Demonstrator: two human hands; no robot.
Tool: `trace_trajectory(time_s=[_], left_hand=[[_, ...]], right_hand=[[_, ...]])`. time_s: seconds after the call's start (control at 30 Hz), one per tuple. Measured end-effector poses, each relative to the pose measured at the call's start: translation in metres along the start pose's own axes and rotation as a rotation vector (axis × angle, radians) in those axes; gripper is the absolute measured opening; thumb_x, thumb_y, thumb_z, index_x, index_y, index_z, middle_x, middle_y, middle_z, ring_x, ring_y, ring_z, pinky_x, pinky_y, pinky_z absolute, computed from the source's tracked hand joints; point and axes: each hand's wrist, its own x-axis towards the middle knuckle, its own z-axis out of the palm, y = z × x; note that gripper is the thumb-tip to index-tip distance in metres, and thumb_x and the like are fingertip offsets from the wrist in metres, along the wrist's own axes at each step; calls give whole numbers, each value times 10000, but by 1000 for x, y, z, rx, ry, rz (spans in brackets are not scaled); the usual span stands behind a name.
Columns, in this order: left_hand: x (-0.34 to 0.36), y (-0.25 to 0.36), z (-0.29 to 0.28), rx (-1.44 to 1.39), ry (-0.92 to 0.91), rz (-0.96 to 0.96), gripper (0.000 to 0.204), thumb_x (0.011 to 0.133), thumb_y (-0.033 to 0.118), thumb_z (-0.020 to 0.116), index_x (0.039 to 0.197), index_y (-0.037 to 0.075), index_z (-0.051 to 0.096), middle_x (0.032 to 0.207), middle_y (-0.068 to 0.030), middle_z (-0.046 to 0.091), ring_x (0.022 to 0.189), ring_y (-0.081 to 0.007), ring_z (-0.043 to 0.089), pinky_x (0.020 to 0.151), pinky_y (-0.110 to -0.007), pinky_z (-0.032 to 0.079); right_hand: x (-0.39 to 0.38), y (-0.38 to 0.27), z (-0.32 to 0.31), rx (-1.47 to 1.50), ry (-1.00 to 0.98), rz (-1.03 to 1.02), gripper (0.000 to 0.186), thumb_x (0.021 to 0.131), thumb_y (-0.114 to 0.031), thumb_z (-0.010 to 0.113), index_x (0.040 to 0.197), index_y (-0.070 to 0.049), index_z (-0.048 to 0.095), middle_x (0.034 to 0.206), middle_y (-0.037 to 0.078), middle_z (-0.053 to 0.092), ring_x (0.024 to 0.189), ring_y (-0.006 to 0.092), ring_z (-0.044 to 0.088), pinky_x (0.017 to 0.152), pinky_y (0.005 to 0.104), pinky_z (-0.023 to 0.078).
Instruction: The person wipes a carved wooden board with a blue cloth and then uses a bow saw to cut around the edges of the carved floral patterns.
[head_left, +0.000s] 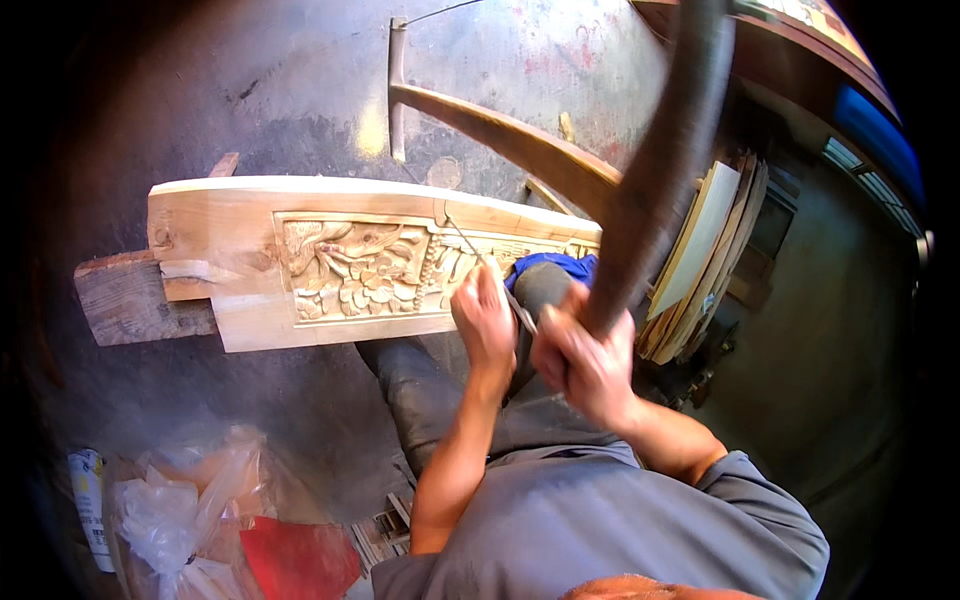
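Note:
My right hand (590, 365) is wrapped round the lower end of a dark wooden side arm of a bow saw (520, 140). The saw's crossbar runs away to the far left, ending in a second upright arm. Its thin blade slants down across a carved wooden board (245, 270) toward my right hand. Closed fingers of my left hand (485, 315) appear to pinch that blade just off the board's near edge; the exact grip is partly hidden. Flowers and leaves stand in relief inside the board's framed panel. My legs are below its right part.
A rough timber block (140, 300) sits under the board's left end. Stacked planks (705, 260) stand to the right. A blue cloth (550, 265) is by my knee. At lower left are a plastic bag (165, 520), a white can (90, 510) and a red sheet (300, 560).

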Motion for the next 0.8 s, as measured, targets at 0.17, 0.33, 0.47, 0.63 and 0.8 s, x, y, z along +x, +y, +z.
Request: trace_trajectory(time_s=[0.17, 0.33, 0.47, 0.63, 0.8], left_hand=[[31, -4, 10, -247, 21, 9, 433, 1097, 195, 459, 708, 12, 415, 614, -75, 316, 615, -157, 308, 572, -395, 317], [-45, 11, 8, 44, -41, 53, 417, 1100, 207, 498, 751, -22, 500, 630, -206, 433, 589, -319, 388, 602, -468, 355], [-17, -4, 13, 214, 37, 203, 362, 1098, 184, 478, 810, -34, 512, 687, -273, 492, 669, -476, 454, 629, -500, 372], [30, -9, 7, -17, 65, 195, 453, 1117, 267, 466, 794, -44, 530, 628, -232, 488, 608, -406, 481, 643, -481, 411], [-7, -12, 2, 93, 278, 438, 244, 1039, 185, 583, 1175, -18, 576, 1072, -225, 643, 983, -372, 651, 874, -433, 516]], right_hand=[[26, 5, 11, -59, -27, 15, 350, 1015, -183, 662, 733, -49, 503, 547, 34, 512, 420, 105, 438, 398, 278, 309], [-37, -26, -21, 12, -88, 54, 323, 1011, -135, 637, 777, -70, 426, 520, 64, 478, 404, 133, 420, 401, 289, 340], [-10, -22, -12, -130, -27, -24, 311, 1009, -146, 619, 754, -62, 463, 514, 25, 480, 404, 111, 422, 407, 281, 339], [39, 5, 10, -49, -13, 15, 278, 983, -115, 624, 737, -45, 516, 536, 29, 501, 428, 103, 427, 414, 272, 316], [39, 13, 15, 55, -46, -8, 308, 1000, -130, 649, 751, -55, 483, 536, 35, 459, 416, 121, 410, 397, 286, 304]])
